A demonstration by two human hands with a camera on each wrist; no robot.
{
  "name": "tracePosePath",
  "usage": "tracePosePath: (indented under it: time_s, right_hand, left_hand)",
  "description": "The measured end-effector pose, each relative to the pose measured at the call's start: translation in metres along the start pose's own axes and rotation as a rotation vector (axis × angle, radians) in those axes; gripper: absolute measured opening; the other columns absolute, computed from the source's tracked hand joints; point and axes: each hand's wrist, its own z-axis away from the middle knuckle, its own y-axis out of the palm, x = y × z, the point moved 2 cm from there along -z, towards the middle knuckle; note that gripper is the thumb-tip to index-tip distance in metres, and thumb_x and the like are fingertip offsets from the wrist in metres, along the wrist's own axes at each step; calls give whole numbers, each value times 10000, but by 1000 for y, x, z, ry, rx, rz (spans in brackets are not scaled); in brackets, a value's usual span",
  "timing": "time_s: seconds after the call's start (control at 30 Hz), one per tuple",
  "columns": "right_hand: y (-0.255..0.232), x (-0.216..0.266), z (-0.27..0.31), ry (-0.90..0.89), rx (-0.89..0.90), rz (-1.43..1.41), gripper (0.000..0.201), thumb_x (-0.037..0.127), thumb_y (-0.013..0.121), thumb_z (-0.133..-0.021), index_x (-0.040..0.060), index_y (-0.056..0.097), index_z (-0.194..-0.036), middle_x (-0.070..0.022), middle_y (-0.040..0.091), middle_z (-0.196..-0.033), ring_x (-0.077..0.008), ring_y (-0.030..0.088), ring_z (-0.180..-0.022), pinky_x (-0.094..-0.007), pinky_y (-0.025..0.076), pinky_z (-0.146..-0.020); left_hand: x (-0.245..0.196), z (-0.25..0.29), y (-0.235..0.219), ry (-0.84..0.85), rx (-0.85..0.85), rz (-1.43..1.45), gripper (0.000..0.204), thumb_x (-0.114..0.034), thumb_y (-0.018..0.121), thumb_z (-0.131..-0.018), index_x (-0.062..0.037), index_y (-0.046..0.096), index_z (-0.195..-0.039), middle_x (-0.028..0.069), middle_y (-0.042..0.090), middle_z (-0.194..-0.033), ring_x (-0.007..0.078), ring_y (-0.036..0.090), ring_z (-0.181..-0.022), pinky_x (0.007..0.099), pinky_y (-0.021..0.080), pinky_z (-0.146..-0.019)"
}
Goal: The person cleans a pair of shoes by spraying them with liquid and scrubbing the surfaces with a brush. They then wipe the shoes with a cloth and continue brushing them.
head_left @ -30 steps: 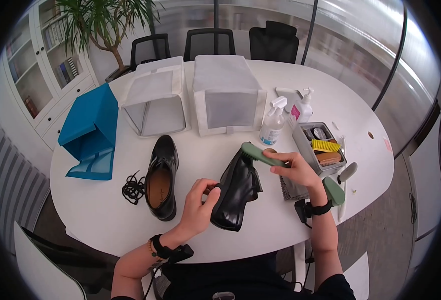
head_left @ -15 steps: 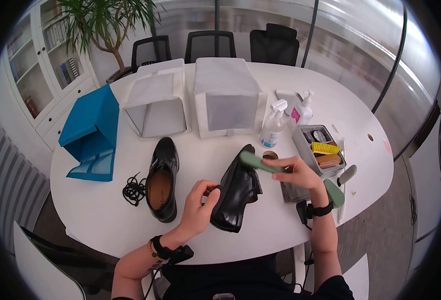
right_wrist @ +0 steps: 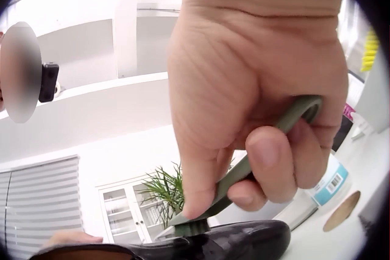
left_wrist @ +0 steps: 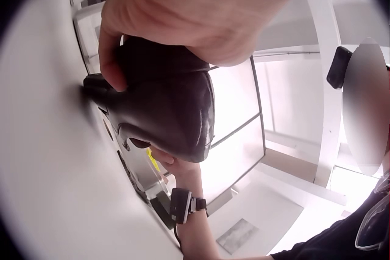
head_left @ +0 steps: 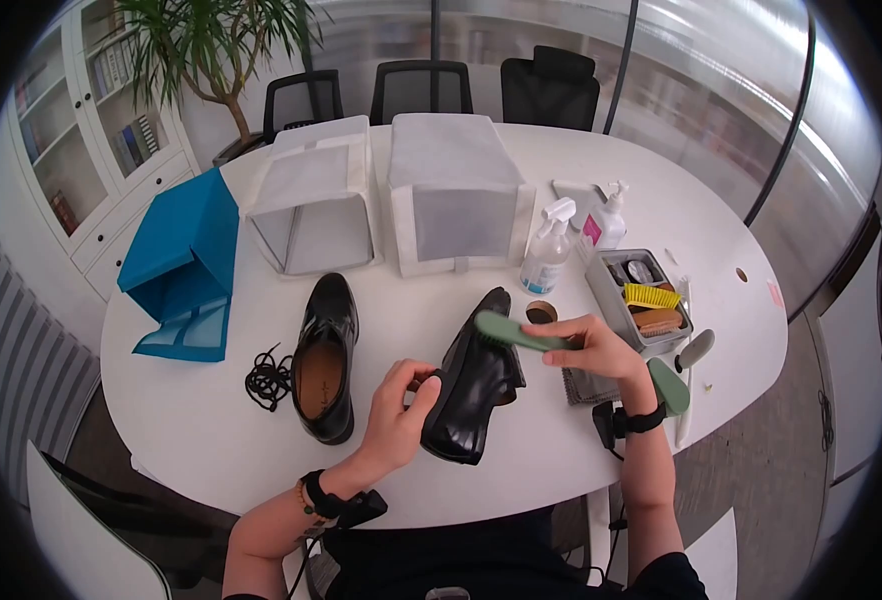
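Note:
My left hand [head_left: 399, 415] grips a black leather shoe [head_left: 466, 400] near its heel. The shoe lies tilted over on its side, toe pointing away. My right hand [head_left: 593, 347] pinches a green-handled brush [head_left: 526, 335] between thumb and fingers. In the right wrist view the dark bristles [right_wrist: 192, 228] rest on the shoe's upper [right_wrist: 244, 238], behind the toe. The left wrist view shows the left fingers wrapped over the sole side of the shoe [left_wrist: 164, 110]. The matching black shoe [head_left: 339, 400] stands upright to the left, its tan insole showing.
Black laces [head_left: 268, 378] lie left of the standing shoe. A blue bag [head_left: 186, 245] and two pale fabric boxes [head_left: 461, 155] stand behind. At right are a spray bottle [head_left: 546, 250], pump bottle [head_left: 606, 220], grey tray [head_left: 611, 290] of brushes, grey cloth [head_left: 589, 387] and another green brush [head_left: 669, 385].
The green-handled brush has slid back along the shoe, from the toe towards me and slightly left. The left hand and the shoe keep almost the same place.

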Motion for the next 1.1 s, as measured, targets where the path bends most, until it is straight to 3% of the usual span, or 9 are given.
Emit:
tracePosePath:
  time_s: [0.1, 0.17, 0.3, 0.37, 0.5, 0.67, 0.9, 0.97, 1.1]
  right_hand:
    - [1, 6, -1, -58, 115, -30, 443, 41, 714, -925, 78, 652, -1362, 36, 703, -1056, -62, 544, -859, -249, 493, -811]
    - [-5, 0, -1, 159, -29, -92, 450, 45, 740, -910, 84, 662, -1351, 16, 728, -1101, -59, 558, -898, -253, 491, -853]
    - [-10, -8, -1, 246, -112, 32, 455, 46, 748, -905, 91, 665, -1350, -2, 737, -1126, -57, 553, -893, -254, 489, -844]
    - [-6, -7, 0, -51, 65, -34, 452, 45, 729, -914, 91, 658, -1358, -10, 738, -1110, -57, 538, -863, -259, 489, -801]
    - [-2, 2, 0, -24, 122, -58, 448, 35, 710, -921, 91, 655, -1362, 7, 725, -1053, -54, 523, -833, -258, 486, -759]
    - [-12, -14, -2, 203, -130, 36, 458, 33, 724, -914, 108, 659, -1361, 8, 721, -1016, -47, 516, -818, -252, 480, -744]
    - [-4, -5, -2, -60, 52, -13, 455, 37, 711, -917, 103, 657, -1364, 24, 651, -889, -52, 502, -786, -248, 471, -731]
    - [-9, -4, -1, 193, -46, -58, 453, 44, 729, -915, 105, 661, -1359, 17, 705, -973, -51, 543, -849, -247, 492, -786]
    - [-10, -9, -2, 257, -141, 90, 453, 46, 741, -914, 104, 663, -1356, 16, 725, -1057, -45, 541, -879, -244, 492, -798]
  left_hand:
    - [0, 0, 0, 8, 2, -7, 244, -206, 553, -1032, 22, 601, -1103, 62, 624, -1020, 149, 565, -978, 297, 442, -923]
    - [3, 0, 0, 6, 2, -12, 242, -205, 552, -1033, 21, 601, -1104, 61, 625, -1020, 147, 565, -981, 296, 442, -923]
    - [7, -2, 1, 43, -10, 17, 251, -225, 592, -1014, 12, 599, -1096, 89, 607, -1026, 190, 588, -925, 311, 477, -767]
    - [5, -1, 1, 25, -10, 22, 252, -226, 592, -1014, 13, 600, -1098, 89, 606, -1028, 190, 588, -926, 311, 477, -766]
    - [3, -1, 1, 13, -5, 11, 258, -227, 591, -1014, 16, 599, -1101, 92, 605, -1031, 190, 587, -928, 311, 476, -770]
    - [8, -1, 0, 32, -10, 15, 258, -223, 589, -1013, 19, 597, -1100, 96, 604, -1034, 193, 584, -930, 316, 475, -795]
    - [7, -1, 1, 16, -8, 22, 242, -202, 583, -1012, 25, 596, -1093, 101, 604, -1026, 201, 583, -928, 325, 469, -837]
    - [7, -1, 0, 11, -6, 26, 240, -200, 582, -1012, 25, 595, -1092, 102, 605, -1027, 202, 583, -927, 325, 468, -845]
    - [7, -1, 1, 31, -4, 15, 239, -198, 579, -1014, 28, 593, -1091, 109, 610, -1025, 206, 587, -923, 328, 467, -865]
